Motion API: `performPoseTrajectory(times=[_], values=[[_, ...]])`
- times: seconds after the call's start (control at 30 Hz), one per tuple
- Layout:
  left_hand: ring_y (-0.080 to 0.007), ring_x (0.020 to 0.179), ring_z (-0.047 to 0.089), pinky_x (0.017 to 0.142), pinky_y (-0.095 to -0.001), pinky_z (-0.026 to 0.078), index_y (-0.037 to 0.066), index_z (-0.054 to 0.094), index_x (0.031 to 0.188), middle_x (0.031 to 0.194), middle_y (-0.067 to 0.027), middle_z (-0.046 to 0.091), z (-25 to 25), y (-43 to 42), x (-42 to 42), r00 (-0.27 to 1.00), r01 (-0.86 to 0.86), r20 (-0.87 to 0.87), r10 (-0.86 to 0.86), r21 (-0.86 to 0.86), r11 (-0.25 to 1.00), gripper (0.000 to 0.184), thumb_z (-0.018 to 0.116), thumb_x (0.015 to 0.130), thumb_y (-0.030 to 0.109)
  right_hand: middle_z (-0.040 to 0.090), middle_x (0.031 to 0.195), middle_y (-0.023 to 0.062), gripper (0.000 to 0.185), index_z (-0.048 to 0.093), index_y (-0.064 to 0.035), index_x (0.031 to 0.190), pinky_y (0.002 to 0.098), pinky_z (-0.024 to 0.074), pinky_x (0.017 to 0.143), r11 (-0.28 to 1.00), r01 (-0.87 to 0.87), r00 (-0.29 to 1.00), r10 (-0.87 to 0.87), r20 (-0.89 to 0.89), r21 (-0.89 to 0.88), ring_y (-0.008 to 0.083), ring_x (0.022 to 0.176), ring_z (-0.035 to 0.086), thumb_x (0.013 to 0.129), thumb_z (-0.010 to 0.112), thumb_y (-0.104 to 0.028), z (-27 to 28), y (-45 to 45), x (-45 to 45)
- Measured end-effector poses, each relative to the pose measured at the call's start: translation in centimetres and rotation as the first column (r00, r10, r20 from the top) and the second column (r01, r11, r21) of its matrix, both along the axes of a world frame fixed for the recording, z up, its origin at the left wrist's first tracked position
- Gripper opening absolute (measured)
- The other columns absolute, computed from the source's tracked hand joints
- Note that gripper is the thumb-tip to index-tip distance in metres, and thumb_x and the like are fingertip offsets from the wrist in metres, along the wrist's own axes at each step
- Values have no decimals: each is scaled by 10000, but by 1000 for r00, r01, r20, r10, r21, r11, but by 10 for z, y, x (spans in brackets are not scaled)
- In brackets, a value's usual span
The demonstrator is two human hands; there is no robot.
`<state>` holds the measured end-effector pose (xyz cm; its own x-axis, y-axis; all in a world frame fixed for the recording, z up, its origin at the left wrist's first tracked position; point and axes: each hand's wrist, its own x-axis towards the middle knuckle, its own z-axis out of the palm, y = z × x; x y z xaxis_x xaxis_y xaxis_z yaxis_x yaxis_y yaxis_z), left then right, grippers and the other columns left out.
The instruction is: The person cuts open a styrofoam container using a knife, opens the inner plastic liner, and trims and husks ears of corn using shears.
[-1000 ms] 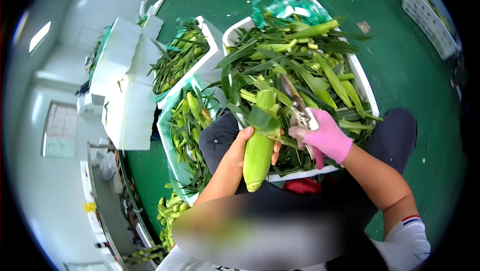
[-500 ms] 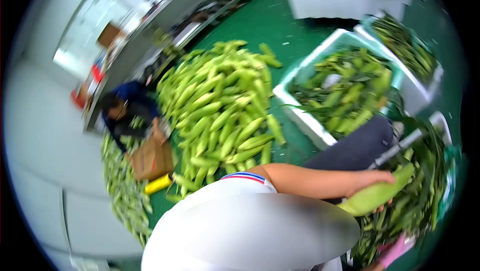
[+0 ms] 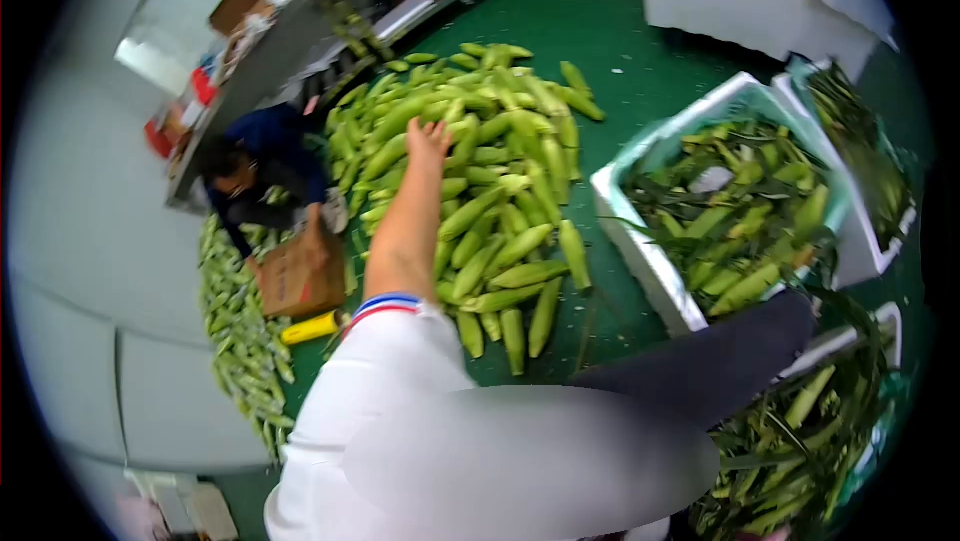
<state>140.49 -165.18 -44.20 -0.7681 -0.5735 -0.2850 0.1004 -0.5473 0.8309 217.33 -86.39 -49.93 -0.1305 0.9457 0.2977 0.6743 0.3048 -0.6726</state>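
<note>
My left hand (image 3: 428,141) reaches out over the upper part of a big pile of green, husk-covered corn (image 3: 490,216) on the floor. Its fingers are apart, just beside a cob lying on top, and nothing is held between them. My right hand cannot be made out. At the lower right, a white foam box (image 3: 890,336) full of cobs and loose green leaves stands by my leg.
A foam box with a green liner (image 3: 640,251) holds husks right of the pile, with another box (image 3: 860,251) behind. At left a person (image 3: 265,166) crouches by a cardboard box (image 3: 300,276), a yellow roll (image 3: 311,328) and more corn (image 3: 235,331). A shelf (image 3: 400,21) runs behind.
The view has swung left from the leaf box to the pile. My left hand has moved from that box to the pile and let go of its cob. My pink-gloved right hand has left view.
</note>
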Motion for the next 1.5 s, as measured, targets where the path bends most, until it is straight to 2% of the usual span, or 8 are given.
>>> performPoseTrajectory(times=[0.1,0.37,0.43,0.8,1.1,1.23,1.33,1.5], values=[[-280,1104,601,890,-454,533,94,431,1394,1294,-134,559,-26,87,3,955,296,55,-291,-182,938,451,509,986,268,595,1164,249,803,312,6,1480,294,416,364,966,121,970,-164,181,227,207,413,549,905,664,-429,-72,23,14],[-138,878,667,758,-271,533,-37,672,1100,952,-103,707,-84,435,22,281,855,269,-921,-505,114,265,537,939,124,545,1282,177,540,408,54,1382,360,455,971,974,23,974,-73,-216,-226,237,1087,597,954,613,-205,58,-96,-91],[-312,922,690,818,-421,523,15,718,1015,953,-171,724,-132,494,11,539,641,518,-664,-764,-75,324,540,927,271,536,1291,160,504,409,32,1384,353,428,997,978,-10,972,-39,-231,-207,225,1129,568,944,594,-132,61,-107,-84],[-342,1097,646,965,-428,474,-33,613,1263,1179,-225,671,-194,637,-74,373,774,601,-707,-622,-121,822,610,831,666,501,1331,149,636,388,19,1397,361,346,1098,974,-2,996,-17,-84,-225,255,1247,489,796,588,83,58,-147,-72],[-216,966,657,804,-364,561,52,550,1225,1189,-110,657,-8,554,66,16,991,-36,-999,-133,21,488,699,878,360,505,1299,149,710,395,-5,1410,379,357,1083,968,-148,969,101,-226,-202,265,1222,493,741,634,12,70,-134,-132],[-215,925,657,763,-353,566,32,445,1363,1141,-134,648,72,566,131,-327,944,-255,-910,-50,-326,646,739,849,293,575,1112,93,531,491,-14,1232,330,462,912,844,-308,894,98,-438,-439,228,1003,578,729,663,-18,89,-147,-149],[-238,1221,545,1034,-346,431,2,315,1498,1371,-169,528,115,605,214,-336,594,78,-939,-756,-275,880,776,784,231,568,1136,148,693,463,20,1299,364,478,925,906,-365,902,286,-323,-216,266,1038,590,689,759,-122,105,-145,-151],[-202,1271,490,1084,-311,351,-26,340,1479,1372,-139,520,139,635,350,-603,306,365,-710,-716,-628,897,780,715,141,532,1197,215,780,450,17,1318,416,447,995,931,-298,952,275,-133,-212,383,1116,544,702,808,-299,175,-129,-132]])
